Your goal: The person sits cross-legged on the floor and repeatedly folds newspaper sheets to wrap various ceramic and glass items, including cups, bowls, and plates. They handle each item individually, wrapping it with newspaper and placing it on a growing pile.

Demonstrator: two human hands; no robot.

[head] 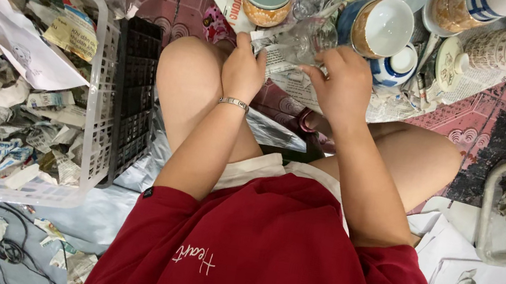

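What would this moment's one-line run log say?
left hand: holds newspaper sheet | right hand: grips clear glass | white basket: paper scraps, person's left

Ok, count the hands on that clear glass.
2: the left hand grips the newspaper at the glass on its left, the right hand holds its right side. No other hands show.

two hands (244, 69), one clear glass (310, 40), two baskets (97, 95)

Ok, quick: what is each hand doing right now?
Left hand: closed on the newspaper around the clear glass.
Right hand: closed on the same bundle.
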